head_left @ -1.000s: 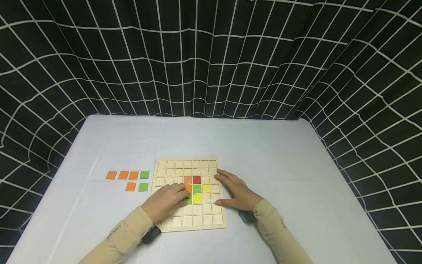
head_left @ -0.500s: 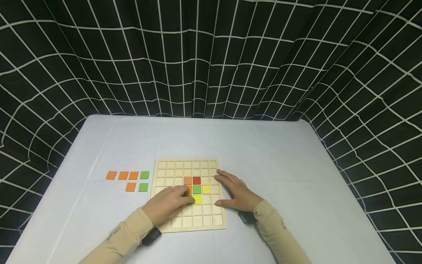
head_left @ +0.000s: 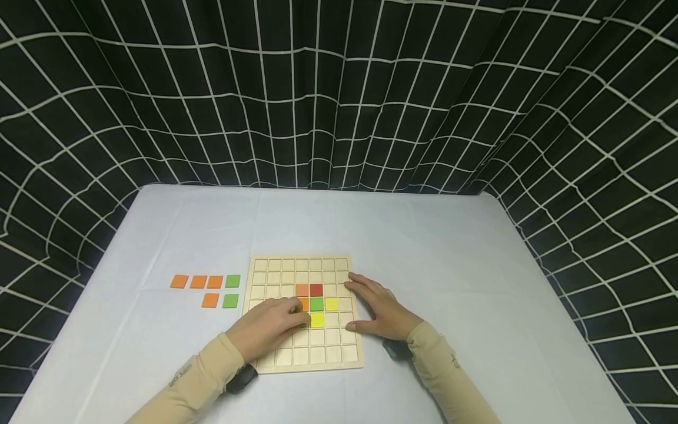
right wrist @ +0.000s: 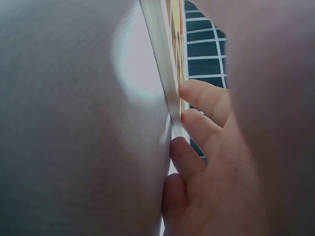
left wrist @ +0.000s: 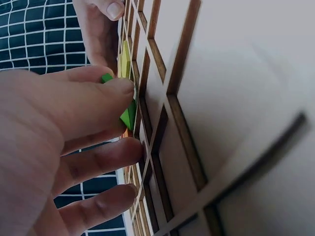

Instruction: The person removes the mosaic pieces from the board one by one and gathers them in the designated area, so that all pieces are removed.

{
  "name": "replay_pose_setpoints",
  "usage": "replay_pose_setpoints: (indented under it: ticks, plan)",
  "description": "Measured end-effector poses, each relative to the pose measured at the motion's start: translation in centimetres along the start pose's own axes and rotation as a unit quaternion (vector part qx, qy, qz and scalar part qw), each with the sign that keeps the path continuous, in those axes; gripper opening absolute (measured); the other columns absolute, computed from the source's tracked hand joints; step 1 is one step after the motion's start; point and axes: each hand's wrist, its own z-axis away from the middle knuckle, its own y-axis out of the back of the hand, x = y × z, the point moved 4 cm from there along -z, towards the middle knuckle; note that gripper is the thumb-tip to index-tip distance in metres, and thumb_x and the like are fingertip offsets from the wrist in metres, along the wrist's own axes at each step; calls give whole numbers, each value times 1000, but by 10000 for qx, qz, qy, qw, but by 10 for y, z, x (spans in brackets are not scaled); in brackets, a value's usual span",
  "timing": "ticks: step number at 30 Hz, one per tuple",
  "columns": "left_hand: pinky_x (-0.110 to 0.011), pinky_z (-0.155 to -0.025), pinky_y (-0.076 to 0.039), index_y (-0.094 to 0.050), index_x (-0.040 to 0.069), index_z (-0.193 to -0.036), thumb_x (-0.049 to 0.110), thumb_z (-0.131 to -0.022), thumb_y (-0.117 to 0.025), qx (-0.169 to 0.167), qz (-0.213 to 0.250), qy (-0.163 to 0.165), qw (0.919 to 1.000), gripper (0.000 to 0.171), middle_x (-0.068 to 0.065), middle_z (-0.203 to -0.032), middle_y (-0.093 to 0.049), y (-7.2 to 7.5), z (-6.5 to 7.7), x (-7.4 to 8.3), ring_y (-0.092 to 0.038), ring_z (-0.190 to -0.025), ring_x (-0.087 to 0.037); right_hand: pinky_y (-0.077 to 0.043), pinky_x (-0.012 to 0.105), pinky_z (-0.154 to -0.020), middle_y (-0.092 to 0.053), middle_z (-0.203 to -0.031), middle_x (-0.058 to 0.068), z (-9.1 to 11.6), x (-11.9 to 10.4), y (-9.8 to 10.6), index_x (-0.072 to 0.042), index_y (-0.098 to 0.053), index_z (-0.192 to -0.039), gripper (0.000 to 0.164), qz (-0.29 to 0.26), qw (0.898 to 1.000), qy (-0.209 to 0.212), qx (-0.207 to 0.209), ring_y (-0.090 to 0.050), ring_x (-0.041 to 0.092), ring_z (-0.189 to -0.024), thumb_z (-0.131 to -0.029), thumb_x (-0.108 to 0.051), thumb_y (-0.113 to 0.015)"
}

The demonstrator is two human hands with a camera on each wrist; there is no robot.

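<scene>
A light wooden grid board (head_left: 316, 355) lies on the table. My left hand (head_left: 271, 327) is over its middle-left part, with the thumb and index finger pinching a green tile (left wrist: 129, 117). In the left wrist view that tile looks tilted against the grid, and the thumb covers much of it. Beside these fingers sit a yellow tile (head_left: 317, 320), another green tile (head_left: 316, 304) and a partly covered orange tile (head_left: 304, 304). My right hand (head_left: 385, 311) rests at the board's right edge, its fingers spread and fingertips touching the rim.
Farther up the board are a light orange tile (head_left: 302, 290) and a red tile (head_left: 316, 290), with a second yellow tile (head_left: 331, 304) to the right. Several loose orange tiles (head_left: 210, 300) and two green tiles (head_left: 230, 301) lie left of the board on the white tablecloth (head_left: 424, 247).
My left thumb has shifted right, then slightly back, and now hides most of the green tile that showed earlier. The right hand and the board have stayed in place.
</scene>
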Motion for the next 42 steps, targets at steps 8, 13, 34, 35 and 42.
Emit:
replay_pose_setpoints:
  ticks: [8, 13, 34, 35, 42]
  plan:
    - [-23, -68, -47, -69, 23, -100, 18, -88, -70, 13, 95, 183, 9998, 13, 9, -91, -54, 4, 4, -3, -48, -73, -6, -27, 57, -109, -23, -157, 1, 0, 0, 0, -18, -35, -147, 83, 27, 10000, -7, 32, -24, 27, -144, -81, -53, -70]
    - [-22, -66, -45, -68, 21, -101, 14, -86, -71, 182, 45, 224, 9996, 16, 9, -89, -52, 13, 9, -12, -45, -72, -6, -27, 57, -109, -23, -157, 0, 0, 1, 0, -18, -34, -147, 84, 45, 10000, -18, 31, -23, 27, -144, -80, -54, -70]
    - [-30, -70, -53, -67, 19, -103, -1, -80, -73, 576, -295, 1657, 9840, 31, 7, -101, -52, 53, 80, -72, -57, -83, -9, -27, 56, -109, -22, -157, -1, 0, 3, -2, -19, -34, -147, 83, 34, 10000, 9, 27, -22, 26, -144, -81, -56, -69]
    - [-30, -70, -53, -66, 20, -102, 0, -80, -73, 593, -333, 1740, 9824, 31, 7, -101, -52, 55, 84, -73, -57, -82, -9, -26, 56, -109, -22, -157, -1, 0, 3, -2, -19, -34, -147, 83, 35, 10000, 8, 21, -22, 26, -144, -81, -56, -69]
    - [-37, -71, -53, -67, 18, -100, 0, -77, -75, 558, -567, 2228, 9716, 30, 5, -100, -54, 68, 102, -83, -57, -80, -13, -25, 56, -111, -21, -158, 0, 0, 1, -1, -19, -33, -147, 84, 11, 10000, -60, -37, -21, 26, -145, -81, -55, -69]
